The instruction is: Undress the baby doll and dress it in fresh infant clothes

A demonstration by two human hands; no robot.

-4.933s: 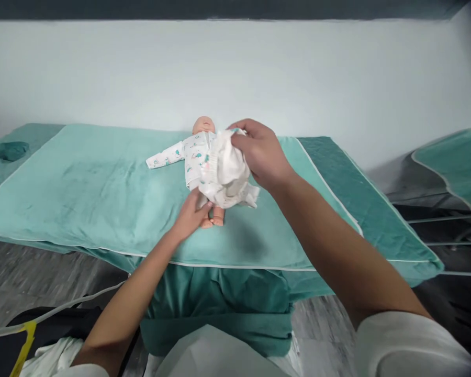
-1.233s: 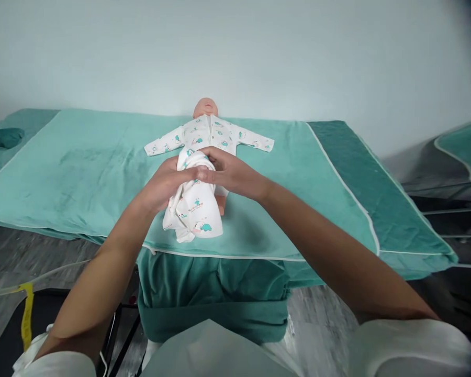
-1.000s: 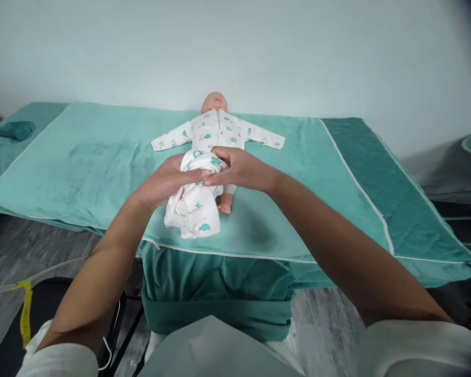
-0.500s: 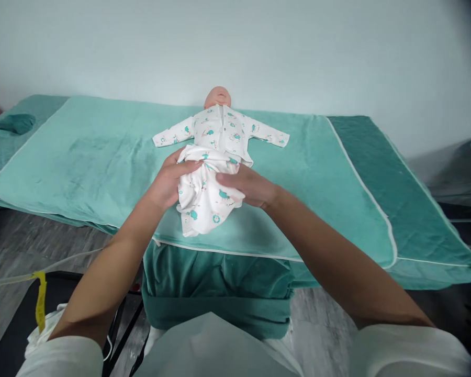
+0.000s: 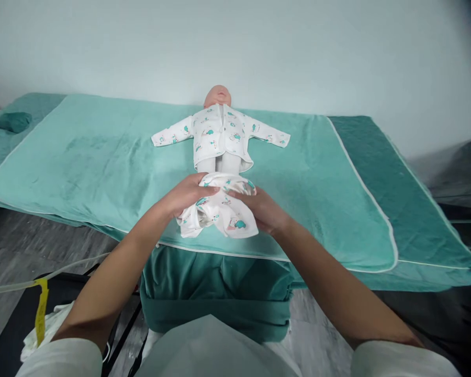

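Observation:
A baby doll lies on its back on a teal towel, arms spread, wearing a white printed top. Its white legs show below the top. Down at the doll's feet, matching white printed trousers are bunched up. My left hand grips the trousers' left side and my right hand grips the right side, both at the waistband. The doll's feet are hidden behind the cloth.
The towel covers a padded table against a pale wall. A darker teal cover shows at the right, a folded teal cloth at the far left. A pale tube with a yellow tag runs at lower left.
The bunched trousers have come down from the doll's hips to its feet, baring the white legs. Both hands have moved toward me with the cloth.

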